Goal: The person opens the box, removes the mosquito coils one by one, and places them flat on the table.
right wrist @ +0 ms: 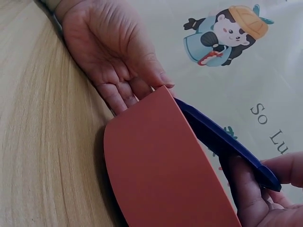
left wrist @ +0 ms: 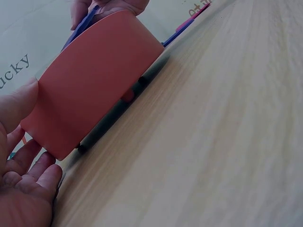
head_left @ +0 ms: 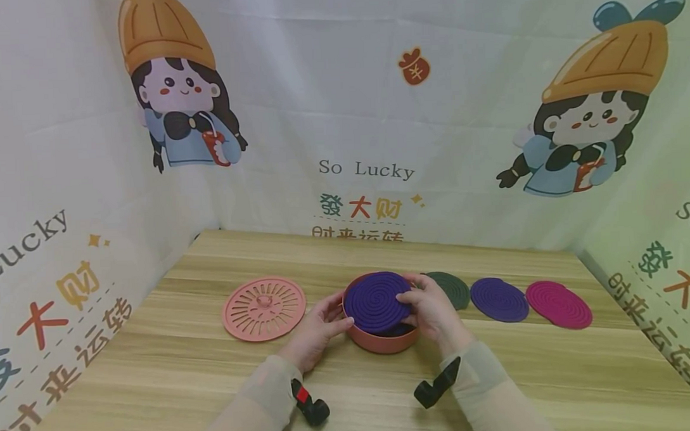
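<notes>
A dark purple spiral mosquito coil (head_left: 376, 300) lies tilted over the mouth of a round red-orange box (head_left: 384, 345). My right hand (head_left: 436, 310) pinches the coil's right edge between thumb and fingers; the right wrist view shows its raised edge (right wrist: 227, 137) in that grip. On the opposite side, my left hand (head_left: 320, 327) holds the box, thumb on its side near the rim and fingers low against the wall (left wrist: 90, 80). More dark purple shows inside the box under the coil. Most of the box's interior is hidden.
Left of the box lies a pink slotted round lid (head_left: 240, 314) with a central knob. To the right, a green coil (head_left: 453, 288), a purple coil (head_left: 499, 299) and a magenta coil (head_left: 559, 304) lie in a row on the wooden table (head_left: 174, 386). Printed cloth hangs behind.
</notes>
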Demonstrator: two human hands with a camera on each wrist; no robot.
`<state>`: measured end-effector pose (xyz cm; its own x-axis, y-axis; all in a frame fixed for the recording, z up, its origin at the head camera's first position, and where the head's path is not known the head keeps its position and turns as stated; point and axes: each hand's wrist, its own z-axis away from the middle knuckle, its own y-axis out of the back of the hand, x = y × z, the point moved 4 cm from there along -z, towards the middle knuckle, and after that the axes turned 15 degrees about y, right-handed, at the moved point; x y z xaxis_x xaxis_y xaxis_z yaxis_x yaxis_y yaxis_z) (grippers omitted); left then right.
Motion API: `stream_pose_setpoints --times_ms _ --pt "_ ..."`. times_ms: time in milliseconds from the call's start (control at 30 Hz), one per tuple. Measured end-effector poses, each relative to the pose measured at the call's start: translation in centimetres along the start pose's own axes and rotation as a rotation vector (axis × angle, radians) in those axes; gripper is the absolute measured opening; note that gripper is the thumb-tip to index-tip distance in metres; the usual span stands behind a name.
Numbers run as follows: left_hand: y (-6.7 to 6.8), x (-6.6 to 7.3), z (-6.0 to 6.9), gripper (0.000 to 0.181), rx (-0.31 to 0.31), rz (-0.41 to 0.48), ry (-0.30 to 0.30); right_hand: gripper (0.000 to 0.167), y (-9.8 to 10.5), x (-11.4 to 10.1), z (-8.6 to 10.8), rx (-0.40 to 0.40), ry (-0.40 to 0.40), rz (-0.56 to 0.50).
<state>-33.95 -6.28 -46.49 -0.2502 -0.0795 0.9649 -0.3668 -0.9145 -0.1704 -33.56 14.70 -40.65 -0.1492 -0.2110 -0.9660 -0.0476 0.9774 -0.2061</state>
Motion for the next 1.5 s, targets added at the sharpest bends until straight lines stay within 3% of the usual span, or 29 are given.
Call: stream_pose_setpoints --times_ms 533,1067,1500 --pt "0.0 0.0 0.0 0.069 0.004 0.004 0.007 0.049 1.6 -1.0 0.3 0.064 0.038 -0.14" --pt "0.0 0.0 0.0 0.069 -0.003 -0.009 0.009 0.039 5.9 -2.4 2.0 0.169 0.016 -0.285" --pt "0.1 -0.1 0.0 0.067 0.0 -0.002 0.013 0.039 9.8 -1.5 3.7 0.202 0.03 -0.327"
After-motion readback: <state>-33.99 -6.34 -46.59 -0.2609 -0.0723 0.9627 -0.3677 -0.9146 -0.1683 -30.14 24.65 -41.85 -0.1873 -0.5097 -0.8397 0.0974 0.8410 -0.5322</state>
